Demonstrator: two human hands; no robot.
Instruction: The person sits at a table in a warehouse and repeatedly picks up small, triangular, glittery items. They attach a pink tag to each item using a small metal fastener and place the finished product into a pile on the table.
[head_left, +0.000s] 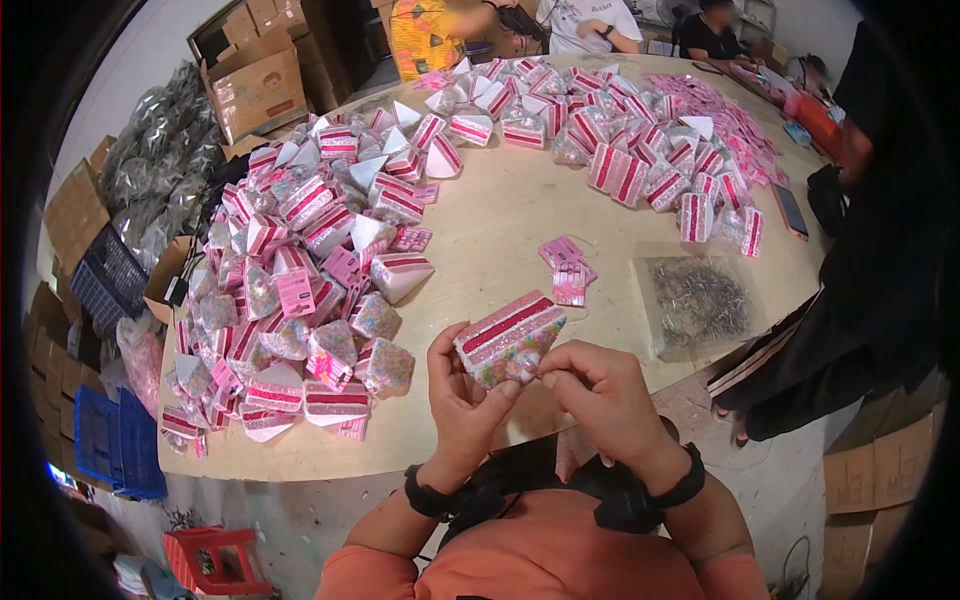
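So I'm standing here and the person in the orange top has one toy cake slice [510, 335] up off the table [480, 220], right in front of their chest, just above the near edge. Left hand [462, 395] has a proper grip on it, thumb on the near side and fingers wrapped round the left end. Right hand [605, 395] has thumb and forefinger pinched in close by the sprinkle-covered right end; honestly can't tell if there's anything thin between those fingertips. I'd call this the fiddly close-up bit, one hand steadying, the other working at that end. My take: the next move calls for a firm left grip and a light, precise right pinch, no squashing the sprinkles. A couple of pink tags [570, 284] lie just beyond the slice, a tray [655, 345] of thin metal bits [705, 298] sits off to the right, and there's a massive heap of other cake slices [335, 230] on the left, well clear of the right hand.
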